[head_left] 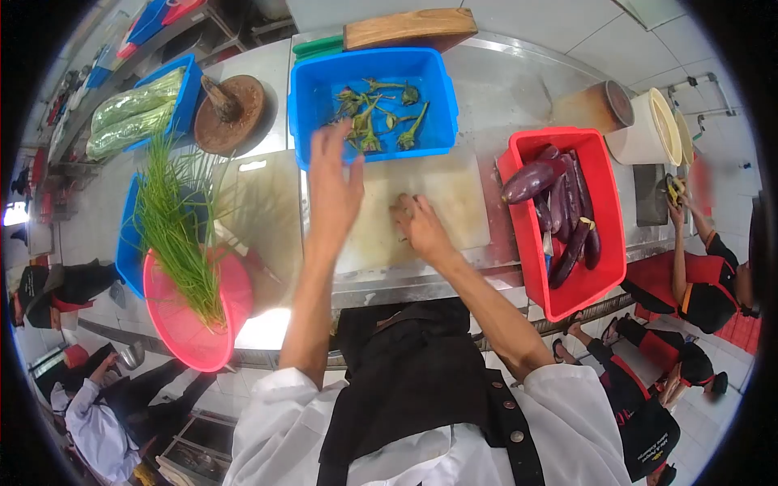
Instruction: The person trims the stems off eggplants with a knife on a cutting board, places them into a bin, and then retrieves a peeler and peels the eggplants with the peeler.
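My left hand (336, 182) is raised at the near rim of a blue tub (442, 146), its fingers stretched out and slightly blurred, holding nothing that I can see. Inside the tub lie several cut eggplant stem tops (370, 139), green with stalks. My right hand (423, 231) rests on a pale cutting board (462, 190), fingers bent and apart; a small dark bit shows near its thumb side. To the right, a red tub (553, 308) holds several purple eggplants (535, 182). Part of a pale object shows among them.
At left, long green stalks (174, 219) lean out of a pink basket (190, 324). A stone mortar (239, 134) and wrapped green vegetables (138, 113) stand behind. A wooden block (409, 30) is at the back, a white bucket (648, 130) at right. Co-workers (697, 283) are on both sides.
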